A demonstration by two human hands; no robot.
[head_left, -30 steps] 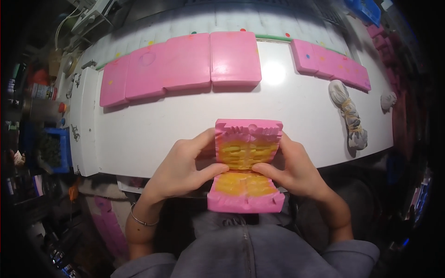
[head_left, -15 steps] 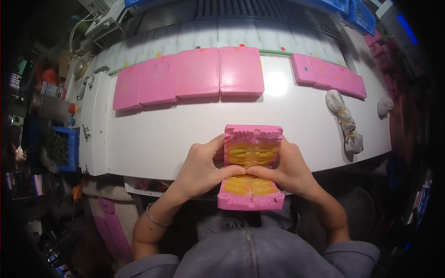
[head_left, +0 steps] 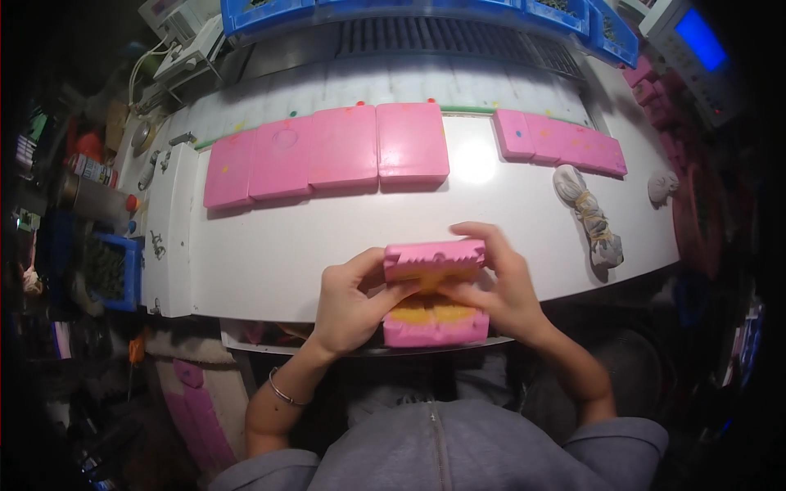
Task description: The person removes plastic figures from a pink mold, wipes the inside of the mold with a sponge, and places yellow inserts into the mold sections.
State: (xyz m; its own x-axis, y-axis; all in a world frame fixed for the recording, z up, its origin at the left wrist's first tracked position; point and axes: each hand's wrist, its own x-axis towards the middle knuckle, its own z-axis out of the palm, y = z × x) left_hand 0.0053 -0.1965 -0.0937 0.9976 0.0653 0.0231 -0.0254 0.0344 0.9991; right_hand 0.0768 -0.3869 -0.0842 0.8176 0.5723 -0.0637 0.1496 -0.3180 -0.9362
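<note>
Just over the table's front edge, a pink rubber mould (head_left: 436, 333) is spread apart, its yellow-stained cavities facing me. My left hand (head_left: 348, 304) grips its left side, with the thumb pressed into the gap between the halves. On the other side my right hand (head_left: 509, 293) has its thumb in the same gap, while its slightly blurred fingers reach past the upper half's right corner. Beyond lies a row of larger pink mould blocks (head_left: 344, 147), lying flat and untouched. The fingers behind the mould are partly hidden.
The white table (head_left: 270, 262) stretches ahead. Smaller pink blocks (head_left: 561, 141) line its far right, near a cloth bundle tied with bands (head_left: 588, 214). Blue bins (head_left: 409, 8) stand at the back, another blue bin (head_left: 121, 270) at left. A device with a blue screen (head_left: 700, 39) is at far right.
The mould's two halves have tilted closer together, and the lower half has come up. My thumbs have moved apart and deeper into the gap. My right fingers have lifted. The view has shifted slightly.
</note>
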